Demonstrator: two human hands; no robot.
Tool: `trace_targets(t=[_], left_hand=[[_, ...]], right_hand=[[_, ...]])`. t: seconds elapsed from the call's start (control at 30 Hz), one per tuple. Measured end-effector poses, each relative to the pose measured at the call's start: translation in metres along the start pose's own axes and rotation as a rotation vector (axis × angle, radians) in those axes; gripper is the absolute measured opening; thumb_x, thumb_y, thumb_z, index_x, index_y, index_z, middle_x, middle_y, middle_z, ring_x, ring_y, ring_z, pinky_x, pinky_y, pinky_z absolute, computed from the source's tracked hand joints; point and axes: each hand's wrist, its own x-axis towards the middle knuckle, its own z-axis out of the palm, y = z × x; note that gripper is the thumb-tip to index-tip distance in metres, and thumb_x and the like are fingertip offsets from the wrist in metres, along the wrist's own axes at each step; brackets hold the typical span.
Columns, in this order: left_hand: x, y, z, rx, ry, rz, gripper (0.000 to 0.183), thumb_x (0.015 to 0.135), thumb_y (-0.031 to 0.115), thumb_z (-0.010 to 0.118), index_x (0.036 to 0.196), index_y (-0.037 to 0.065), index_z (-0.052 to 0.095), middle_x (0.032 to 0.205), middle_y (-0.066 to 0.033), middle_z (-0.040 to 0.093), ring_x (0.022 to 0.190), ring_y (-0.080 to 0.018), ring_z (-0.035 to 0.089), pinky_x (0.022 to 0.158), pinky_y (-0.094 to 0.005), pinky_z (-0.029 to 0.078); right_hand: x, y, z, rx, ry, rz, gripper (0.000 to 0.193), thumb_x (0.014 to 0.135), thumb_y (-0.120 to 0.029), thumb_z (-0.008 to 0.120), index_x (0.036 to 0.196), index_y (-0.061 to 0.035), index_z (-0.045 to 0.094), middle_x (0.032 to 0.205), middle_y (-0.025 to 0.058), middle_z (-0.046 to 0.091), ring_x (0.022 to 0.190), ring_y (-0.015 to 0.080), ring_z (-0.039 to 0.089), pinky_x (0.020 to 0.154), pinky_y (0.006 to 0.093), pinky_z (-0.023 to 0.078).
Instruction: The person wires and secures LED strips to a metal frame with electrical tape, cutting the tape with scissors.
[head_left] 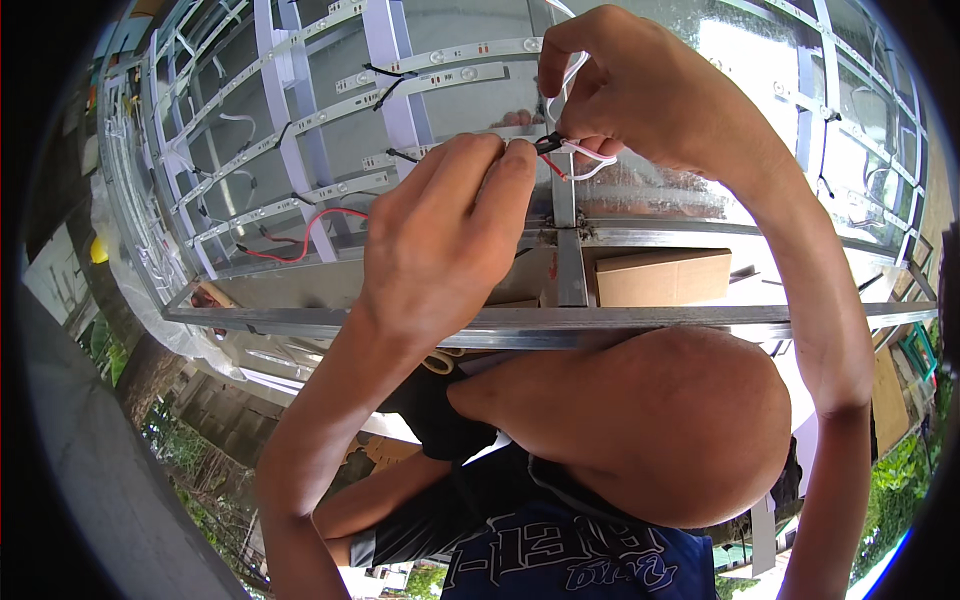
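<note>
My left hand (445, 225) is closed, its thumb and fingertips pinching one end of a small black piece (548, 143) where wires meet; whether this is tape or a connector I cannot tell. My right hand (640, 95) is bent over the same spot from the right, fingers curled in at the black piece and the white wires (597, 160). A white wire loops out below the right fingertips, and a short red wire (553, 167) hangs just under the black piece. Behind the hands run LED strips (430, 85) fixed across pale upright bars (385, 40) with black ties.
A metal frame rail (640, 318) crosses in front of my body, with my bent knee (650, 420) right below it. A cardboard box (665, 277) sits behind the rail. Another red wire (300, 250) curves along the lower left strips. Clear plastic sheeting (165, 315) lies at the left.
</note>
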Motion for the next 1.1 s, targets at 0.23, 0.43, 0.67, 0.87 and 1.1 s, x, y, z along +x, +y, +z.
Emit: trace_targets(t=[0.23, 0.43, 0.67, 0.87, 1.1], left_hand=[[0.006, 0.007, -0.002, -0.015, 0.106, 0.012, 0.026, 0.079, -0.003, 0.074, 0.105, -0.003, 0.072, 0.084, -0.0098, 0.065, 0.073, -0.0232, 0.069, 0.059, -0.0318, 0.056], [0.011, 0.026, -0.016, -0.585, 0.06, -0.745, 0.042, 0.089, 0.016, 0.08, 0.122, -0.003, 0.062, 0.077, -0.0064, 0.07, 0.078, -0.0192, 0.072, 0.066, -0.0304, 0.059], [0.025, 0.01, -0.011, -1.246, -0.332, -1.523, 0.04, 0.094, 0.03, 0.074, 0.118, 0.003, 0.055, 0.102, -0.0139, 0.071, 0.087, -0.0241, 0.073, 0.077, -0.0338, 0.06], [0.023, 0.012, -0.004, -1.32, -0.301, -1.44, 0.035, 0.091, 0.007, 0.077, 0.117, 0.002, 0.055, 0.102, -0.0114, 0.072, 0.092, -0.0193, 0.071, 0.079, -0.0332, 0.06], [0.016, 0.014, 0.003, -1.115, -0.367, -1.254, 0.038, 0.089, 0.003, 0.078, 0.119, 0.003, 0.054, 0.094, -0.0101, 0.074, 0.094, -0.0151, 0.07, 0.077, -0.0289, 0.058]], right_hand=[[0.013, 0.013, 0.015, 0.109, 0.049, 0.092, 0.016, 0.078, -0.001, 0.067, 0.093, 0.0058, 0.066, 0.075, 0.0134, 0.071, 0.067, 0.0181, 0.07, 0.062, 0.0301, 0.053], [0.015, 0.032, 0.028, 0.008, 0.138, -0.014, 0.017, 0.079, 0.001, 0.066, 0.095, 0.0061, 0.065, 0.074, 0.0153, 0.071, 0.068, 0.0195, 0.071, 0.062, 0.0314, 0.054], [0.011, 0.037, 0.03, 0.02, 0.093, -0.02, 0.018, 0.08, 0.0, 0.065, 0.098, 0.0057, 0.065, 0.075, 0.0159, 0.071, 0.071, 0.0193, 0.071, 0.063, 0.0316, 0.054], [0.008, 0.037, 0.024, 0.045, 0.032, -0.01, 0.02, 0.08, -0.002, 0.068, 0.099, 0.0039, 0.066, 0.077, 0.0131, 0.07, 0.074, 0.019, 0.069, 0.067, 0.0311, 0.052], [0.012, 0.031, 0.013, 0.147, -0.112, 0.04, 0.022, 0.078, -0.004, 0.074, 0.097, 0.0032, 0.066, 0.081, 0.0141, 0.073, 0.08, 0.0188, 0.071, 0.072, 0.0308, 0.052]])
